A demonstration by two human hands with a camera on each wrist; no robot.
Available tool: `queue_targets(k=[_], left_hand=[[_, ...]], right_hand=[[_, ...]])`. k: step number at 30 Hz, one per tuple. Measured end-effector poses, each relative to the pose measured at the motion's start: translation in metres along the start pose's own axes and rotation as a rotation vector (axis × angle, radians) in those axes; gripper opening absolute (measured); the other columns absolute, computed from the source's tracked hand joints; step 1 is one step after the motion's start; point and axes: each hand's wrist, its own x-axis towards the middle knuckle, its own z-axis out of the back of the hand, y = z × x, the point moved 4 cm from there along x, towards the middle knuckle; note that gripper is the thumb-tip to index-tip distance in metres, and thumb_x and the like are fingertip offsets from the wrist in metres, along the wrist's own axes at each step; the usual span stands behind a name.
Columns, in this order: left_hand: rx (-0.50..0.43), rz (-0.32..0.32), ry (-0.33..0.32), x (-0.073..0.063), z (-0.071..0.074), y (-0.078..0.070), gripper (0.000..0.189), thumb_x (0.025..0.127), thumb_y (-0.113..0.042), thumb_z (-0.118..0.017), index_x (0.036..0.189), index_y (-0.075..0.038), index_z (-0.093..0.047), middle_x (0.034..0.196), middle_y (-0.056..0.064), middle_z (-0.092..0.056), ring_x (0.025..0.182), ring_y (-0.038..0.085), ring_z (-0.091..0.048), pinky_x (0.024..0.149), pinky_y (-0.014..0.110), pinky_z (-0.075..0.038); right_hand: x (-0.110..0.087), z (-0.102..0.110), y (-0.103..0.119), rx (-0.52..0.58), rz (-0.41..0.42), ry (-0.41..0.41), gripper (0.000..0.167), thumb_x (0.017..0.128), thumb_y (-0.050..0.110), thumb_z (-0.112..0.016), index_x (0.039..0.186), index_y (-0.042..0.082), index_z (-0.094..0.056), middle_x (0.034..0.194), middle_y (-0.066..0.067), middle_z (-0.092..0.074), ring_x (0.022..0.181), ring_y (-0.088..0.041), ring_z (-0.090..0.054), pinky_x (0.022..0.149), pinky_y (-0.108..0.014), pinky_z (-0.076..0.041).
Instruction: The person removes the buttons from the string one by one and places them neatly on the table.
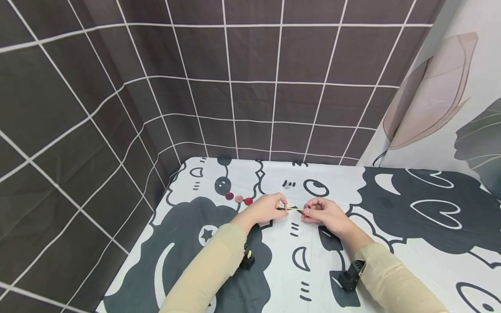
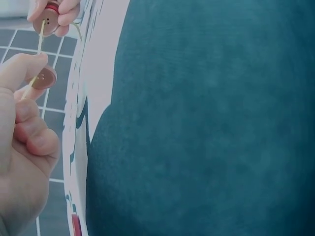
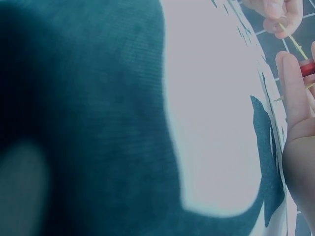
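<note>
A thin yellow string (image 1: 294,209) stretches between both hands, just above the cloth. My left hand (image 1: 267,208) pinches it together with a brownish-pink button (image 2: 44,77), through whose holes the string passes. Facing it, my right hand (image 1: 325,214) holds a second brownish-pink button (image 2: 45,23) on the string, with a red button (image 3: 308,68) against its back. In the right wrist view a loose string end sticks out past the right fingers. Both palms are partly out of frame in the wrist views.
Left of the left hand, a dark red button (image 1: 229,196), a pink button (image 1: 238,199) and a red button (image 1: 248,201) lie in a row on the patterned cloth (image 1: 282,278). A dark gridded curtain (image 1: 250,100) stands behind, with a pale leaf-print curtain (image 1: 426,108) at right.
</note>
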Motion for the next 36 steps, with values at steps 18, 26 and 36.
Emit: queue_targets(k=[18, 26, 36], left_hand=[[-0.022, 0.024, 0.001, 0.0002, 0.0000, 0.0088, 0.024, 0.086, -0.028, -0.067, 0.104, -0.016, -0.057, 0.065, -0.003, -0.046, 0.050, 0.010, -0.043, 0.048, 0.023, -0.036], [-0.012, 0.041, 0.004, -0.0021, 0.0020, 0.0089, 0.024, 0.086, -0.028, -0.067, 0.105, -0.016, -0.057, 0.065, -0.003, -0.046, 0.051, 0.010, -0.043, 0.048, 0.023, -0.036], [-0.002, 0.034, 0.008, -0.0029, 0.0027, 0.0103, 0.025, 0.086, -0.028, -0.067, 0.105, -0.015, -0.057, 0.067, -0.003, -0.046, 0.053, 0.009, -0.043, 0.050, 0.022, -0.036]], right_hand=[[-0.0014, 0.0041, -0.0021, 0.012, 0.006, -0.010, 0.033, 0.087, 0.007, -0.066, 0.103, -0.016, -0.050, 0.089, -0.016, -0.062, 0.082, -0.018, -0.068, 0.076, -0.029, -0.052], [-0.0023, 0.0046, -0.0012, 0.024, -0.008, -0.008, 0.035, 0.086, 0.008, -0.067, 0.104, -0.016, -0.049, 0.089, -0.016, -0.062, 0.082, -0.018, -0.068, 0.076, -0.029, -0.052], [-0.0029, 0.0052, -0.0014, 0.023, -0.010, 0.000, 0.036, 0.086, 0.009, -0.067, 0.105, -0.015, -0.049, 0.090, -0.016, -0.062, 0.083, -0.017, -0.067, 0.077, -0.028, -0.051]])
